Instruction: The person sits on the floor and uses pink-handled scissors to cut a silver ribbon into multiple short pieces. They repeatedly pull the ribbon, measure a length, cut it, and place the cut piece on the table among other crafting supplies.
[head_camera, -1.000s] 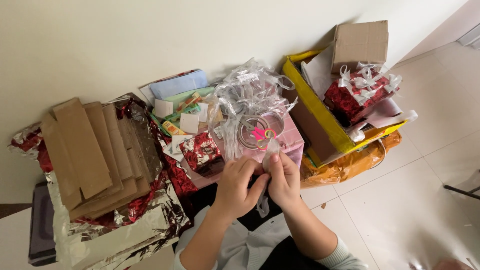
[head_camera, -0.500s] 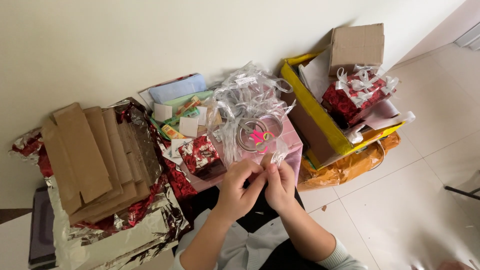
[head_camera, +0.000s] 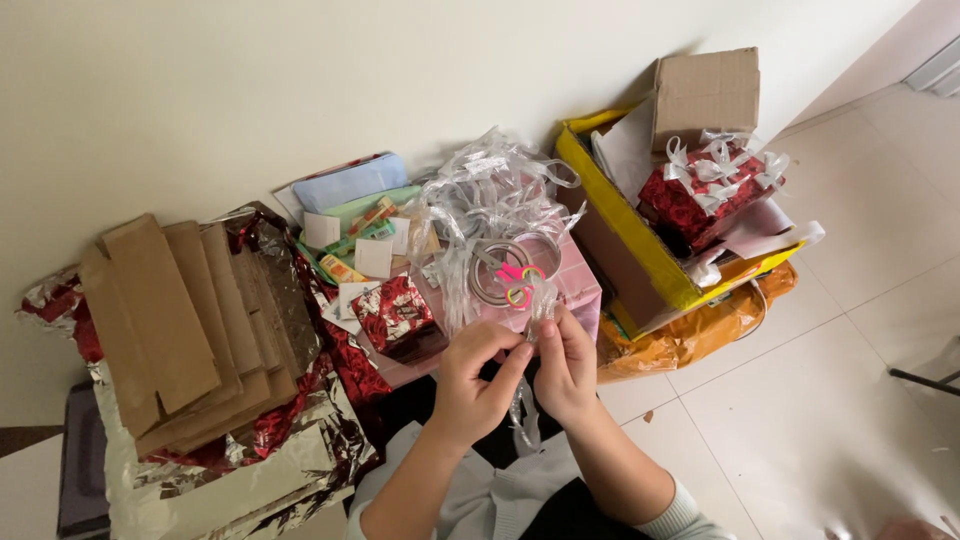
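Silver ribbon (head_camera: 528, 318) being pinched between left hand (head_camera: 478, 380) and right hand (head_camera: 566, 368) (fingers narrow, gripping strip), near edge of pink box (head_camera: 580, 285), right of red foil gift box (head_camera: 392, 315).

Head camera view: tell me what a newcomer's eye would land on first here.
Probably the two hands at bottom centre, the left hand and right hand, pinching a strip of silver ribbon between them. Just above sits a tangled heap of silver ribbon on a pink box. To the right, red foil-wrapped gifts with white bows fill a yellow box.
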